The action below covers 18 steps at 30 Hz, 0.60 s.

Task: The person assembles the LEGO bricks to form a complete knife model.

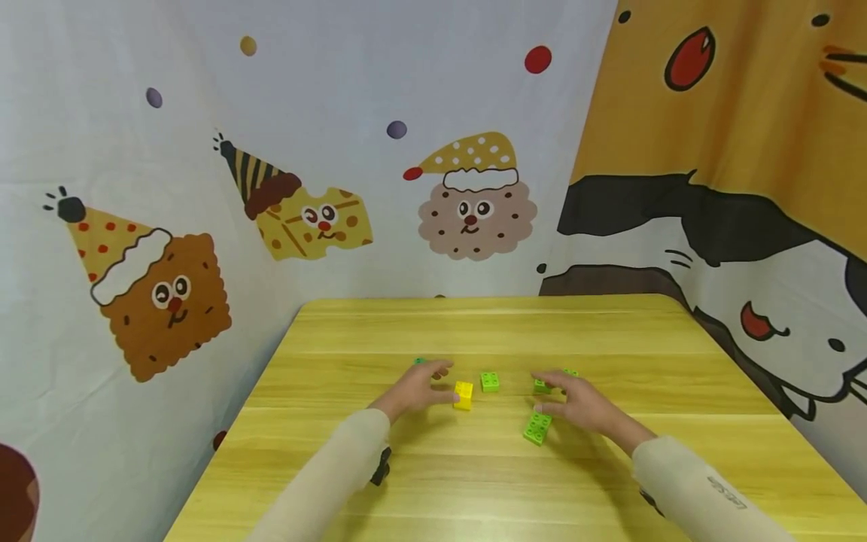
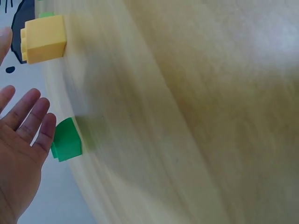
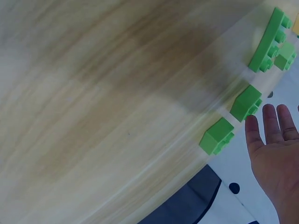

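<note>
Head view, lower center: your left hand (image 1: 421,388) spreads beside a yellow block (image 1: 463,396), your right hand (image 1: 582,403) beside a long green block (image 1: 538,428); neither grasps anything. The pieces probably lie spaced for easy pickup. Left wrist, lower left: your extended fingers meet a dark green block's (image 2: 67,140) outline, contact unclear. Right wrist, lower right: your unclenched fingers stretch near a stubby green block (image 3: 245,103), perhaps deliberately kept clear.
</note>
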Tool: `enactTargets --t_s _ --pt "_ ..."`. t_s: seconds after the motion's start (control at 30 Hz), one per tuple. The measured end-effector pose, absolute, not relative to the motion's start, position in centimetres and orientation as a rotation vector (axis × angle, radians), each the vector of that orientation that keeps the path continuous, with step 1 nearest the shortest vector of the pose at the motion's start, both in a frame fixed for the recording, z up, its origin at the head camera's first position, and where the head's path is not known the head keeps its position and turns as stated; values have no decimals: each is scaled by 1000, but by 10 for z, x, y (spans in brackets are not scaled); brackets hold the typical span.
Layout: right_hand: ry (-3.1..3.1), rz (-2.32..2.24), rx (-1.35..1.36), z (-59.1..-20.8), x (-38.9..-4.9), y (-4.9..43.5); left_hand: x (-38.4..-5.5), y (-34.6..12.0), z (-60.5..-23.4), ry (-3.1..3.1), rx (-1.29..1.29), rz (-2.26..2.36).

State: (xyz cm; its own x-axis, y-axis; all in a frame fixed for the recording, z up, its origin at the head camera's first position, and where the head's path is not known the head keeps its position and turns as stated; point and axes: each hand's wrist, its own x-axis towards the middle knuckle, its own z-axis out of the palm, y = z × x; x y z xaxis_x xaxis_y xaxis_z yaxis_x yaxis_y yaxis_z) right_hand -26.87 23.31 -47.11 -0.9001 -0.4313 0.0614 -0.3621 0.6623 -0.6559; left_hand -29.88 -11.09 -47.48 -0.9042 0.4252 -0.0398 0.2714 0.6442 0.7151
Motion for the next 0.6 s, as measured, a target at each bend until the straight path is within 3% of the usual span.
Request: enactTargets --t_s 0.6 --pt "2637 -1118 -625 -484 -264 244 -304 -104 -489 2542 495 1233"
